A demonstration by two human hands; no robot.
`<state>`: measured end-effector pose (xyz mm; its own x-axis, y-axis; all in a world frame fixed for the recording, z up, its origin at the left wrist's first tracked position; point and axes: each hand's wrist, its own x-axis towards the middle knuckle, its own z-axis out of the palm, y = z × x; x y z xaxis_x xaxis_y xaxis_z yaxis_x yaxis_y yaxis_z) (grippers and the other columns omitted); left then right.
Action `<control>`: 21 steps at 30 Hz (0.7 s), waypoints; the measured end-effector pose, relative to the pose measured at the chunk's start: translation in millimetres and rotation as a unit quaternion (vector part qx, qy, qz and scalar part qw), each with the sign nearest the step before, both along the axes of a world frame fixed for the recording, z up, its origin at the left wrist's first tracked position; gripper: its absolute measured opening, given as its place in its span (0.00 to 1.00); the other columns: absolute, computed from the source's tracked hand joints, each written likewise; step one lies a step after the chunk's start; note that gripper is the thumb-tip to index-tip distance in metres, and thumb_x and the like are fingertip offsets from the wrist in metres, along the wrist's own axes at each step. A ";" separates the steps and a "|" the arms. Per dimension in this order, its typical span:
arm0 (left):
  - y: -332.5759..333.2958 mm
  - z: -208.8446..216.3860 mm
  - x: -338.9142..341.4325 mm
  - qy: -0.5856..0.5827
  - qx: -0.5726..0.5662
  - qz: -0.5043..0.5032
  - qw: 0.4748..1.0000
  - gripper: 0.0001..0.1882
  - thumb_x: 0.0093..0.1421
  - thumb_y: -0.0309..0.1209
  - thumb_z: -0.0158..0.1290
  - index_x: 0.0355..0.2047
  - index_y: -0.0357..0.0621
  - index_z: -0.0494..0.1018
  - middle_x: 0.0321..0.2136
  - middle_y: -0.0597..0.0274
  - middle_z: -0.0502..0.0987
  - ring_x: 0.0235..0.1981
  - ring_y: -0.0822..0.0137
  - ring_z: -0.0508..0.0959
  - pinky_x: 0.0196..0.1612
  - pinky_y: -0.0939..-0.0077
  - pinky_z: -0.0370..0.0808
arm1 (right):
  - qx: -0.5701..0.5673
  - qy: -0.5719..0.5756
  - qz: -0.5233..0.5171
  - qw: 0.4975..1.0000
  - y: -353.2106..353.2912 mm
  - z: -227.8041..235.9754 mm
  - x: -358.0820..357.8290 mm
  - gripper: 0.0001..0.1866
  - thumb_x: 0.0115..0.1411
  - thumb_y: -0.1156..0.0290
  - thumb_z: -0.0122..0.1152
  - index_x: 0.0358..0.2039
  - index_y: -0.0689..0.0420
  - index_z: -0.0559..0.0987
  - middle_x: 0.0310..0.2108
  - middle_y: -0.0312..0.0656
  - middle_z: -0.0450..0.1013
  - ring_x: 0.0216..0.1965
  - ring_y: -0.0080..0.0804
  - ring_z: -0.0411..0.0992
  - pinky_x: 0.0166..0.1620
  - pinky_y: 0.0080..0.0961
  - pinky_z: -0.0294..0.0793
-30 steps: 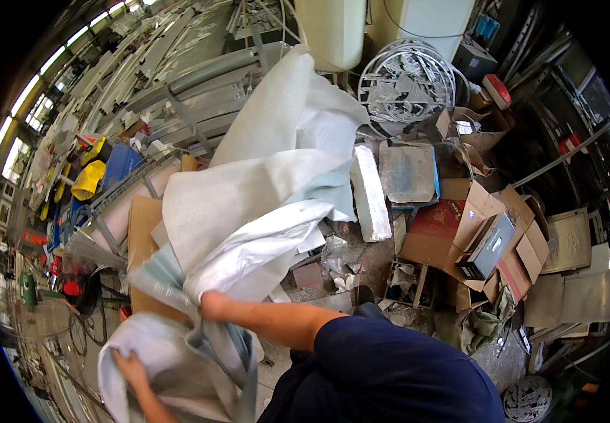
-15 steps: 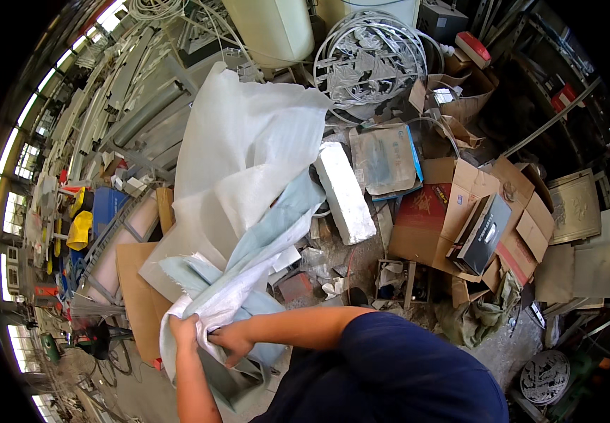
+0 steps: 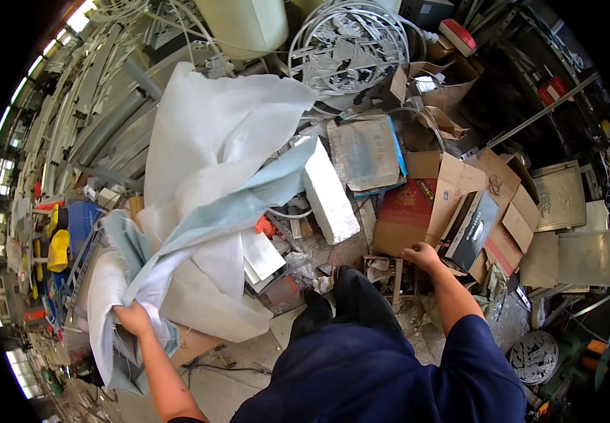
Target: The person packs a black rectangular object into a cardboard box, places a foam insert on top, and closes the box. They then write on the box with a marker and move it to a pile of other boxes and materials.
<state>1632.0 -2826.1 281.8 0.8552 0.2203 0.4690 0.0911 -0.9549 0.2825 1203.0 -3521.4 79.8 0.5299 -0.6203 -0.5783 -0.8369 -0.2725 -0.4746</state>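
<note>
My left hand [image 3: 134, 319] is closed on a bunched edge of a woven plastic sheet [image 3: 206, 211], pale blue on one face and white on the other. The sheet stretches from that hand across a larger translucent white foam sheet [image 3: 213, 134]. Its far end drapes over the top of a white foam block [image 3: 331, 204]. Out to the right, my right hand [image 3: 424, 257] is empty, its fingers loosely bent and slightly apart. It hovers by the open cardboard box [image 3: 453, 190] and the black flat box [image 3: 472, 229]; whether it touches either I cannot tell.
A flattened carton [image 3: 368, 155] lies beyond the foam block. Coiled pale tubing [image 3: 350, 46] stands at the back, beside a cream tank [image 3: 245, 25]. Long metal profiles [image 3: 79, 106] fill the left side. Scraps litter the floor around my feet, and a round metal piece [image 3: 534, 356] lies at right.
My left hand has carried the woven sheet's edge out to the left. My right hand has let go of the sheet and swung right, toward the cardboard box. I stand more upright.
</note>
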 end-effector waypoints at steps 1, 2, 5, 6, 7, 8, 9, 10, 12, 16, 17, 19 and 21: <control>-7.4 -10.4 4.2 -0.002 0.013 -0.017 1.000 0.24 0.54 0.24 0.54 0.51 0.27 0.69 0.47 0.32 0.76 0.51 0.37 0.74 0.54 0.54 0.70 | 0.031 0.021 -0.008 0.999 -13.2 13.4 -0.8 0.36 0.53 0.49 0.68 0.50 0.69 0.78 0.47 0.56 0.78 0.48 0.46 0.77 0.53 0.35 0.74; -18.0 -19.8 11.2 -0.003 0.025 -0.040 0.999 0.24 0.54 0.24 0.53 0.52 0.27 0.69 0.48 0.32 0.75 0.51 0.37 0.74 0.54 0.54 0.70 | 0.019 0.043 -0.025 0.999 -25.2 6.3 -8.1 0.37 0.53 0.48 0.69 0.51 0.69 0.77 0.48 0.57 0.77 0.50 0.46 0.76 0.54 0.35 0.73; -40.5 -38.5 37.8 0.032 0.031 -0.045 0.998 0.25 0.54 0.23 0.53 0.54 0.28 0.68 0.49 0.33 0.75 0.52 0.37 0.74 0.55 0.54 0.70 | 0.029 0.111 -0.095 0.989 -67.3 -22.9 -14.5 0.44 0.51 0.46 0.70 0.57 0.69 0.72 0.56 0.57 0.72 0.57 0.47 0.72 0.57 0.35 0.71; -49.5 -46.0 45.2 0.043 0.033 -0.044 0.998 0.26 0.54 0.23 0.53 0.54 0.29 0.68 0.50 0.33 0.75 0.52 0.37 0.74 0.55 0.54 0.71 | 0.024 0.109 -0.098 0.989 -81.1 -36.3 -9.7 0.45 0.50 0.45 0.71 0.58 0.69 0.71 0.56 0.57 0.72 0.57 0.47 0.72 0.57 0.35 0.71; -73.1 -44.7 50.5 0.054 0.031 -0.051 0.997 0.25 0.55 0.24 0.54 0.54 0.29 0.69 0.49 0.33 0.76 0.52 0.37 0.75 0.55 0.54 0.71 | 0.020 0.110 -0.106 0.988 -95.2 -53.6 -7.1 0.46 0.50 0.45 0.71 0.59 0.69 0.71 0.56 0.57 0.72 0.58 0.47 0.71 0.57 0.35 0.71; -73.0 -52.8 55.6 0.069 0.052 -0.023 0.996 0.25 0.56 0.26 0.56 0.54 0.29 0.69 0.48 0.33 0.76 0.52 0.37 0.75 0.55 0.53 0.71 | 0.020 0.108 -0.107 0.988 -112.3 -70.6 3.3 0.48 0.50 0.44 0.71 0.60 0.69 0.70 0.56 0.56 0.72 0.58 0.47 0.71 0.57 0.35 0.71; -64.4 -60.2 62.5 0.083 0.074 0.008 0.994 0.24 0.56 0.27 0.57 0.53 0.28 0.69 0.47 0.33 0.76 0.52 0.37 0.75 0.55 0.53 0.71 | 0.042 0.094 -0.121 0.987 -127.5 -74.2 28.5 0.49 0.49 0.44 0.72 0.59 0.70 0.69 0.56 0.57 0.72 0.58 0.46 0.71 0.58 0.35 0.71; -61.4 -71.2 74.6 0.073 0.064 -0.032 0.995 0.25 0.57 0.28 0.58 0.53 0.28 0.69 0.47 0.34 0.77 0.52 0.37 0.75 0.56 0.53 0.71 | 0.066 0.093 -0.142 0.983 -150.0 -105.2 36.7 0.52 0.47 0.44 0.73 0.61 0.71 0.67 0.55 0.56 0.73 0.57 0.45 0.72 0.58 0.34 0.70; -83.3 -83.5 82.1 0.097 0.070 -0.037 0.992 0.24 0.57 0.28 0.57 0.52 0.26 0.69 0.48 0.33 0.76 0.52 0.37 0.75 0.56 0.53 0.70 | 0.038 0.088 -0.124 0.988 -189.7 -155.2 71.4 0.54 0.46 0.45 0.75 0.62 0.71 0.65 0.52 0.55 0.75 0.55 0.44 0.73 0.57 0.32 0.71; -128.0 -99.7 89.0 0.154 0.134 -0.020 0.979 0.24 0.56 0.23 0.52 0.54 0.24 0.68 0.50 0.31 0.74 0.54 0.37 0.73 0.59 0.54 0.68 | 0.029 0.017 -0.146 0.989 -269.9 -238.0 160.7 0.56 0.45 0.48 0.77 0.63 0.72 0.62 0.52 0.55 0.74 0.55 0.43 0.73 0.56 0.33 0.72; -141.6 -115.2 96.0 0.176 0.124 -0.004 0.977 0.25 0.55 0.22 0.50 0.54 0.25 0.68 0.50 0.31 0.74 0.54 0.37 0.73 0.59 0.56 0.68 | 0.110 0.042 -0.179 0.977 -302.8 -275.8 171.1 0.58 0.44 0.47 0.78 0.65 0.71 0.59 0.55 0.57 0.72 0.57 0.46 0.72 0.57 0.34 0.71; -192.6 -110.0 73.3 0.197 0.150 0.095 0.964 0.25 0.54 0.20 0.48 0.54 0.25 0.68 0.50 0.32 0.75 0.55 0.38 0.73 0.59 0.57 0.67 | 0.033 -0.002 -0.164 0.986 -331.0 -283.9 246.0 0.60 0.44 0.46 0.77 0.66 0.70 0.56 0.59 0.61 0.66 0.52 0.46 0.74 0.54 0.37 0.75; -136.9 -126.7 98.7 0.238 0.171 0.090 0.952 0.25 0.54 0.21 0.49 0.53 0.24 0.68 0.49 0.32 0.75 0.54 0.38 0.74 0.59 0.57 0.68 | -0.040 0.036 -0.192 0.980 -379.6 -365.6 243.1 0.64 0.43 0.41 0.75 0.68 0.70 0.53 0.67 0.63 0.53 0.69 0.53 0.54 0.67 0.39 0.60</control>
